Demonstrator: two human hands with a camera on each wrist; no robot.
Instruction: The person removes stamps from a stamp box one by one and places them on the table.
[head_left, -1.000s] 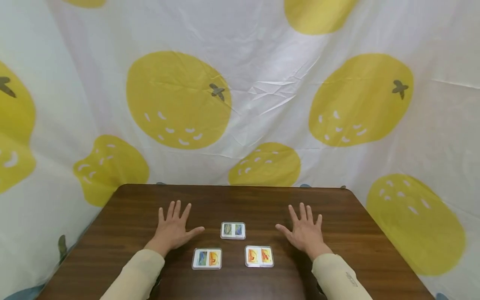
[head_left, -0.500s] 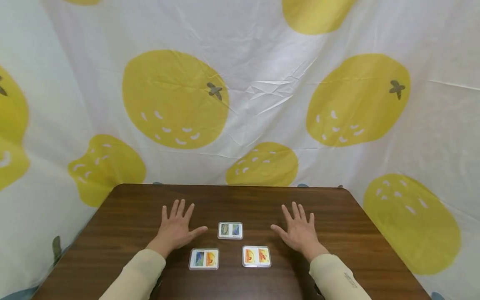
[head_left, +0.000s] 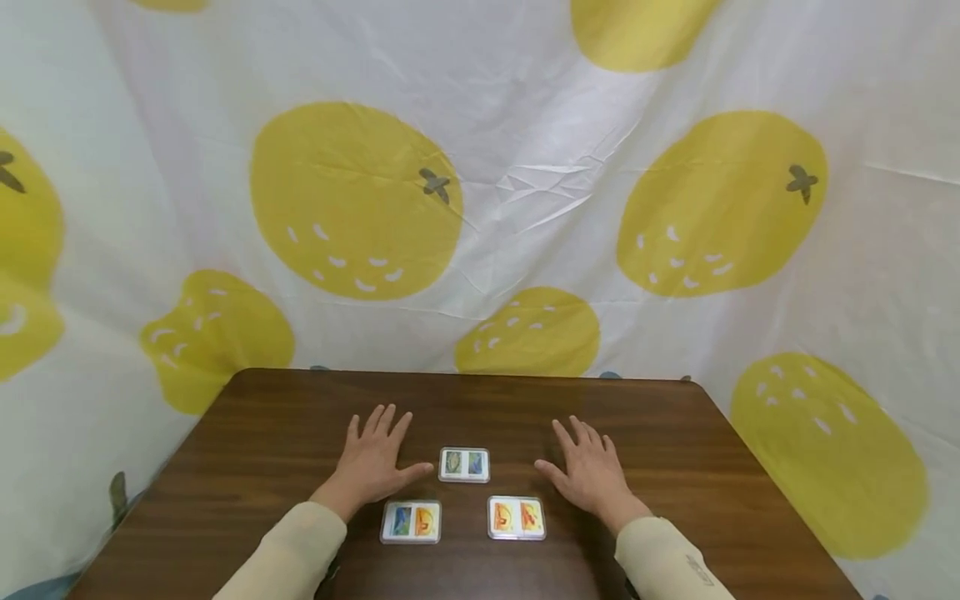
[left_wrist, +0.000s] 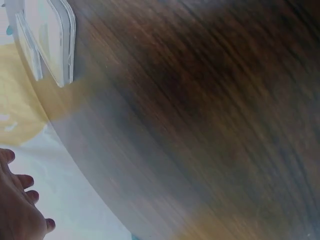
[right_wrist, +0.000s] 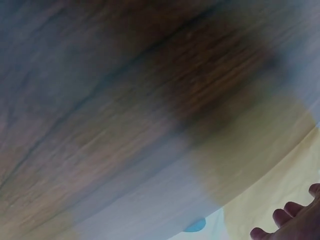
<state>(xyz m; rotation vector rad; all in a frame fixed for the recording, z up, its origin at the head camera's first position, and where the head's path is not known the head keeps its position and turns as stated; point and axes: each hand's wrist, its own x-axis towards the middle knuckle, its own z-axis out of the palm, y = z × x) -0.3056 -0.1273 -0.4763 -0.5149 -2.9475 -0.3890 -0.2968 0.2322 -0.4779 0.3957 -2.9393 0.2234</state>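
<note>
My left hand [head_left: 371,460] is spread over the left part of the table, palm down, its thumb pointing toward a clear case with two green and blue pictures [head_left: 464,465]. Mirroring it, my right hand [head_left: 591,472] has its fingers apart and its thumb toward the same case from the right. Nearer to me lie two more clear cases: one with a blue and an orange picture [head_left: 411,522] on the left, one with two orange pictures [head_left: 517,518] on the right. Neither hand holds anything. The left wrist view catches a case's edge [left_wrist: 66,45] at upper left.
A dark brown wooden table [head_left: 480,408] with rounded far corners carries everything. Behind it hangs a white cloth [head_left: 525,183] printed with large yellow fruit, close to the table's far edge.
Both hands have drawn inward toward the middle, the left to the right and the right to the left. The three cases keep their places on the table.
</note>
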